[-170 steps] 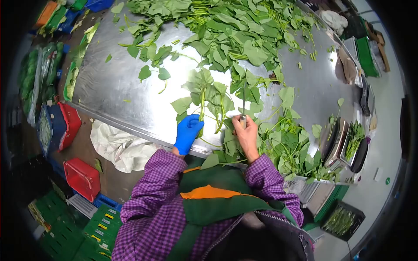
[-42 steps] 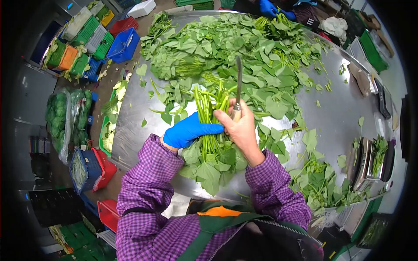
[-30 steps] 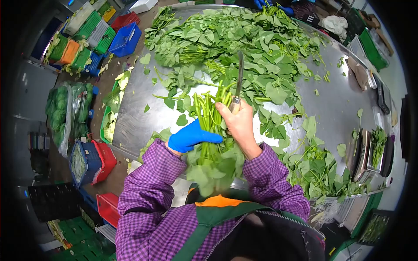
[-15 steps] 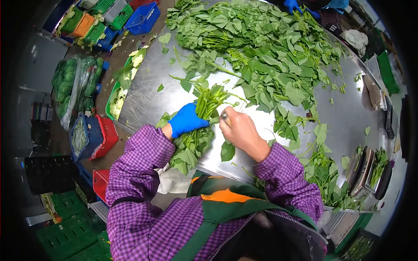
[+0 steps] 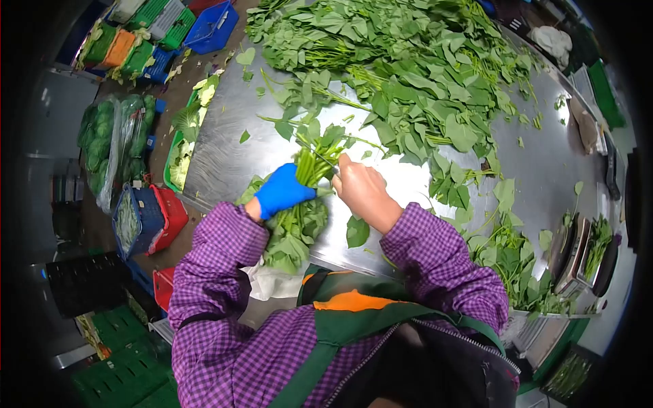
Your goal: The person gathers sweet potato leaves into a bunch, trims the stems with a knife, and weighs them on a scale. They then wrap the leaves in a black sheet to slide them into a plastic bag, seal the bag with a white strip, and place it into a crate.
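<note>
My left hand (image 5: 284, 190), in a blue glove, is closed around a bunch of leafy greens (image 5: 299, 228). The stems point away from me above the glove, and the leaves hang below it toward my body. My bare right hand (image 5: 365, 192) is closed on a knife (image 5: 322, 158) just right of the stems. Its thin blade lies across the stems; the handle is mostly hidden in my fist. A loose leaf (image 5: 357, 232) lies on the metal table (image 5: 224, 146) below my right hand.
A large heap of leafy greens (image 5: 408, 81) covers the far side of the table. More greens (image 5: 507, 262) lie at the right. A green crate of cut leaves (image 5: 180, 160) stands at the left edge, near bagged cabbages (image 5: 98, 139) and a red crate (image 5: 166, 217).
My right hand has moved slightly up and left, bringing the knife blade across the stems. My left hand and the bunch have shifted a little left and down.
</note>
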A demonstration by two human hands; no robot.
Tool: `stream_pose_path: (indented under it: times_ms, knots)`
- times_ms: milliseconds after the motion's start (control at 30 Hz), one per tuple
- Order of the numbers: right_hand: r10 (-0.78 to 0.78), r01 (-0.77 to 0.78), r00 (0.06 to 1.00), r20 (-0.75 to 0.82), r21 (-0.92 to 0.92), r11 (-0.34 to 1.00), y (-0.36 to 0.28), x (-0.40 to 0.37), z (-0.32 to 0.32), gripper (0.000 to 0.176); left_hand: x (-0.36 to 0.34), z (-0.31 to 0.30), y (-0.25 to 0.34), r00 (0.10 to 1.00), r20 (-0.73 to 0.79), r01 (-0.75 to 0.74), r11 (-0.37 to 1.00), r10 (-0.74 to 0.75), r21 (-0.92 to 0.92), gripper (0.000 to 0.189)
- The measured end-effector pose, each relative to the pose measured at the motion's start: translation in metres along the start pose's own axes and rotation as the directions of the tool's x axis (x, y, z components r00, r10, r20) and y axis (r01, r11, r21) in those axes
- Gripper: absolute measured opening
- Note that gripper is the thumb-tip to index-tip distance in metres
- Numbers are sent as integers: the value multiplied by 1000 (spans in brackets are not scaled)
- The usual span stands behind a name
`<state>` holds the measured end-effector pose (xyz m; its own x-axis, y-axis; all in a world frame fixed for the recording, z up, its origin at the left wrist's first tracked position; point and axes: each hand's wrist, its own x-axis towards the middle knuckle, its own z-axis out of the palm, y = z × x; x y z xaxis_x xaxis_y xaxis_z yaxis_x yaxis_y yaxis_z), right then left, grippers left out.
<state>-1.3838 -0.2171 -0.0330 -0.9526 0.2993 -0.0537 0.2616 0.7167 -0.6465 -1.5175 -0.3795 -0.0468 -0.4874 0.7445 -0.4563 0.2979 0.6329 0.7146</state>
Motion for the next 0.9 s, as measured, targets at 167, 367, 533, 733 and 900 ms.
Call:
stream_pose_path:
  times_ms: [167, 367, 533, 733, 900]
  knots:
    - [127, -131, 984, 127, 23, 991, 65, -81, 62, 21, -38, -47, -7, 996, -91, -27, 885, -17, -464, 38]
    - [130, -110, 990, -58, 268, 957, 54, -89, 42, 13, -66, -57, -8, 994, -20, 66, 736, -107, -674, 53]
    - [-118, 287, 917, -380, 429, 857, -4, -47, 11, 13, -71, -13, 22, 969, 228, 245, 395, -91, -885, 44]
    - [15, 6, 996, -88, 243, 970, 85, -80, 59, 20, -74, 8, 30, 934, 275, 214, 261, 227, -941, 53]
    - [148, -139, 950, 275, -53, 989, 126, -152, -21, 42, -57, 22, 26, 982, 137, 87, 327, 132, -941, 56]
